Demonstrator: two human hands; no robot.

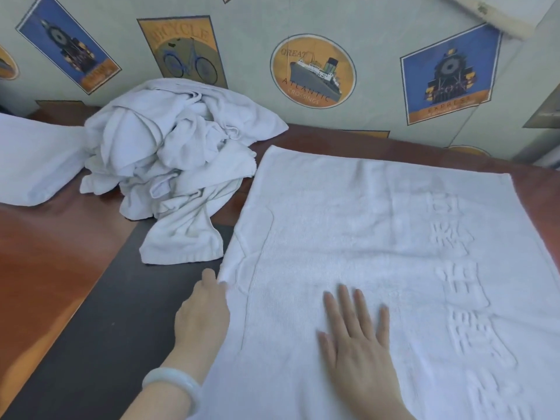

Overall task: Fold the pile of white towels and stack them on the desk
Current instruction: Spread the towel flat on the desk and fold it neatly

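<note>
Head camera: a person works at a reddish-brown desk (45, 253) with a dark strip (106, 328) running across its top. One white towel (348, 222) lies spread flat on the right part of the desk, with a column of raised woven characters down its right side. The right hand (357, 338) rests palm down on the near middle of this towel, fingers straight and fanned apart. The left hand (203, 313) is at the towel's left edge, which curls up slightly there. Its thumb lies outside against the cloth and its fingers are tucked out of sight under the edge, pinching that edge. A pale bangle (172, 383) circles the left wrist.

The pile of crumpled towels (181, 153) sits on the far left part of the desk against the wall, its lowest flap hanging onto the dark strip, just beside the spread towel's left edge. Further left lies a white bundle (30, 159), smooth and rounded; whether it is a folded towel cannot be told. The wall (248, 19) behind carries grey-green paper printed with vintage travel labels: a bicycle, an ocean liner marked "Atlantic Crossings" and locomotives.
</note>
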